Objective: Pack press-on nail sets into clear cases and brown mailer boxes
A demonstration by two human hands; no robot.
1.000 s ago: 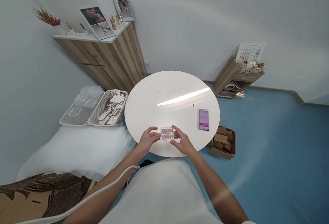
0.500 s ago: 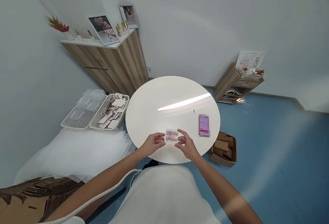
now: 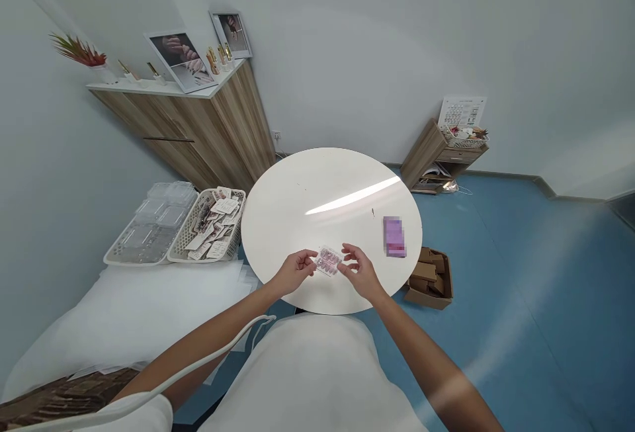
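Note:
A clear-fronted card of pink press-on nails [image 3: 328,261], in two rows, is held tilted just above the near part of the white round table [image 3: 282,200]. My left hand [image 3: 296,272] pinches the card's left edge between thumb and fingers. At the right edge, my right hand [image 3: 363,276] has its thumb against the card, with the index finger raised off the corner. Right of my hands, a purple item [image 3: 394,237], blurred by pixelation, lies on the table.
Left of the table stand a basket of nail cards [image 3: 173,251] and a basket of clear plastic boxes [image 3: 112,257], beside white sheets [image 3: 163,306]. A carton of small brown boxes [image 3: 429,298] sits on the floor at right. A wooden cabinet [image 3: 223,128] and small shelf unit [image 3: 419,154] stand behind.
The card has turned from level to tilted, its right end lower. My right thumb has moved up along its edge, and the right index finger has lifted. The view has shifted slightly.

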